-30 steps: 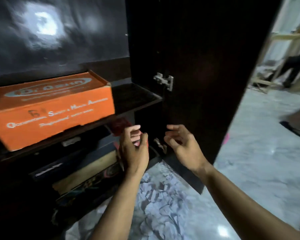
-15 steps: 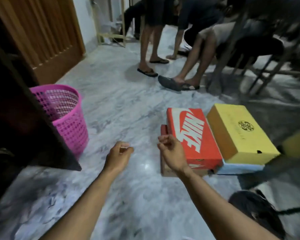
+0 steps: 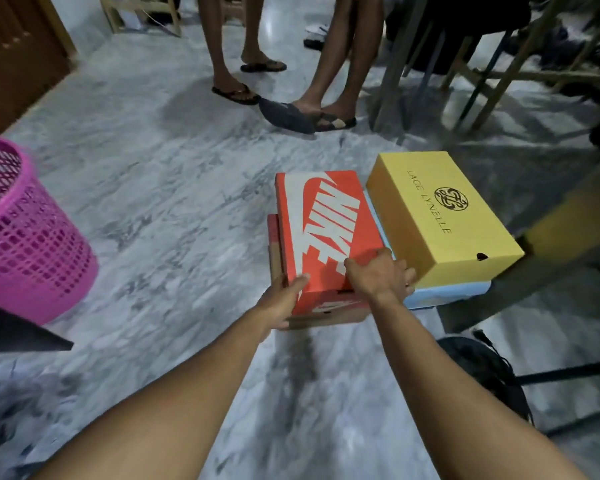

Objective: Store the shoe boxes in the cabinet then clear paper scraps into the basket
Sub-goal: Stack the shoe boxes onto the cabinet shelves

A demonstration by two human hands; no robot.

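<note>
On the grey marble floor, my left hand (image 3: pixel 280 299) and right hand (image 3: pixel 378 277) clamp the near corners of the orange cardboard shoe box (image 3: pixel 326 233) (yellow cardboard box (image 3: pixel 440 216) beside it, both unstored), pink plastic basket (image 3: pixel 25 233) well apart.

four shoe boxes (image 3: pixel 326 233), one pink basket (image 3: pixel 25 237)
</note>
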